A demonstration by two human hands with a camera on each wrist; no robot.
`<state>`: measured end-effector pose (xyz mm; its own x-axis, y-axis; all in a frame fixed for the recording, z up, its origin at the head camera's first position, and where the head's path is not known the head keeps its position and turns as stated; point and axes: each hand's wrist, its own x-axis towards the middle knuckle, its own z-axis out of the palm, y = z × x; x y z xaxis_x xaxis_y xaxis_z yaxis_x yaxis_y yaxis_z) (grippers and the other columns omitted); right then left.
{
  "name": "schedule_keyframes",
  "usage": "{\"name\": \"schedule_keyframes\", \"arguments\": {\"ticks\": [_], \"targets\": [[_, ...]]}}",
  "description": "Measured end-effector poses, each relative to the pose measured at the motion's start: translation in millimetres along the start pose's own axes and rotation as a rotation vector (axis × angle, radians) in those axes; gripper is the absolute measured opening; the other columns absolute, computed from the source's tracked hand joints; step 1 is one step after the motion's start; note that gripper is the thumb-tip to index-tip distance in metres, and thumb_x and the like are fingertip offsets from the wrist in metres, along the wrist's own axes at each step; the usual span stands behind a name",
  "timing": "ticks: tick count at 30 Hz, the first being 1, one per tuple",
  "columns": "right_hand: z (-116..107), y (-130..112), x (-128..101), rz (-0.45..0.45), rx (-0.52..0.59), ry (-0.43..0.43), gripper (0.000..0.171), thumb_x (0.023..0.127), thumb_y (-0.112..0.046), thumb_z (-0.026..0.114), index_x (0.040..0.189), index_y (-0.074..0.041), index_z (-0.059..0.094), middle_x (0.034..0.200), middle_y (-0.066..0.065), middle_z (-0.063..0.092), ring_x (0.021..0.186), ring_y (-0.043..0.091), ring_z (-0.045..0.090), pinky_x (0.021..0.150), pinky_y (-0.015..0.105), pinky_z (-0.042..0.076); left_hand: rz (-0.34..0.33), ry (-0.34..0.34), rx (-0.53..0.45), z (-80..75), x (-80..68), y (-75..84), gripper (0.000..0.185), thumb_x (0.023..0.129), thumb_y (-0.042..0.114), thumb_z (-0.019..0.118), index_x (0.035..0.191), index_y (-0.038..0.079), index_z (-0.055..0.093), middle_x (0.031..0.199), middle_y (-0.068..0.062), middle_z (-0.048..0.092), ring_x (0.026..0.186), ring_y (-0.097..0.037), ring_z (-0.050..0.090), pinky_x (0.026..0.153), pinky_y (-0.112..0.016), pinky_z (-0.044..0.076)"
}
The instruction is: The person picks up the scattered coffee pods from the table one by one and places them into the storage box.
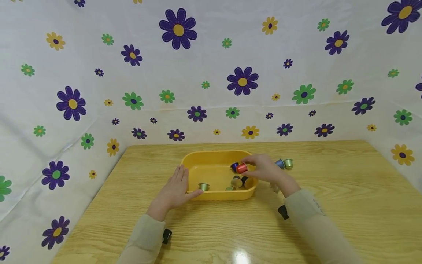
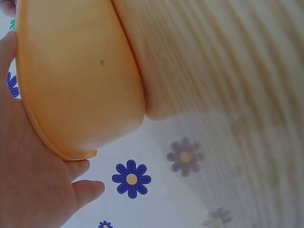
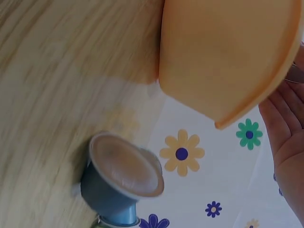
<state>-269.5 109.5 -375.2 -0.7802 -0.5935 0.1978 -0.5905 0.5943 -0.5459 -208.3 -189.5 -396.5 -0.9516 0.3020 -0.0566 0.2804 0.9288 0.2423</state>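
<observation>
A red coffee capsule (image 1: pixel 241 168) is pinched in my right hand (image 1: pixel 263 169), above the right side of the yellow tray (image 1: pixel 211 196). Just beside it in the tray is a dark blue capsule (image 1: pixel 234 167). My left hand (image 1: pixel 174 190) rests on the tray's left end, fingers straight along the rim and thumb across the front edge. Inside the tray lie a green capsule (image 1: pixel 203 187) near that thumb, a black one with a pale lid (image 1: pixel 236 182), and others at the right. The right wrist view shows my right hand (image 3: pixel 290 142) only partly.
On the wooden table (image 1: pixel 316 176), right of the tray, lie a blue capsule (image 1: pixel 280 163) and a light green capsule (image 1: pixel 288 163). Another pale capsule (image 1: pixel 274 187) is partly hidden under my right wrist. A flower-patterned cloth (image 1: pixel 211 58) hangs behind the table and at its sides.
</observation>
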Motion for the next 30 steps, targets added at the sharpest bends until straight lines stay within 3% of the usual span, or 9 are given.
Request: {"name": "schedule_keyframes", "arguments": {"ticks": [14, 21, 30], "targets": [[21.5, -17.5, 16.5, -0.030, 0.007, -0.091, 0.041, 0.079, -0.016, 0.067, 0.115, 0.002, 0.057, 0.103, 0.009, 0.061, 0.083, 0.021, 0.056, 0.075, 0.030, 0.047, -0.004, -0.008, 0.006, 0.6, -1.1, 1.6, 0.100, 0.080, 0.068, 0.034, 0.137, -0.009, 0.009, 0.144, -0.024, 0.000, 0.131, -0.034, -0.002, 0.103, -0.046, 0.012], [28.5, -20.3, 23.0, -0.068, 0.019, -0.075, 0.041, 0.079, -0.018, 0.068, 0.114, 0.001, 0.058, 0.099, 0.007, 0.062, 0.075, 0.016, 0.052, 0.067, 0.024, 0.044, 0.000, 0.000, 0.005, 0.5, -0.9, 1.2, 0.099, 0.080, 0.068, 0.034, 0.137, -0.009, 0.009, 0.143, -0.024, 0.000, 0.131, -0.034, -0.002, 0.103, -0.046, 0.012], [32.2, -22.2, 25.1, -0.060, 0.002, -0.082, 0.042, 0.079, -0.018, 0.068, 0.115, 0.001, 0.057, 0.102, 0.008, 0.062, 0.082, 0.018, 0.057, 0.073, 0.026, 0.046, -0.004, -0.003, -0.003, -1.4, -1.0, 1.7, 0.100, 0.080, 0.069, 0.034, 0.137, -0.009, 0.009, 0.144, -0.023, 0.000, 0.132, -0.033, -0.002, 0.104, -0.046, 0.011]]}}
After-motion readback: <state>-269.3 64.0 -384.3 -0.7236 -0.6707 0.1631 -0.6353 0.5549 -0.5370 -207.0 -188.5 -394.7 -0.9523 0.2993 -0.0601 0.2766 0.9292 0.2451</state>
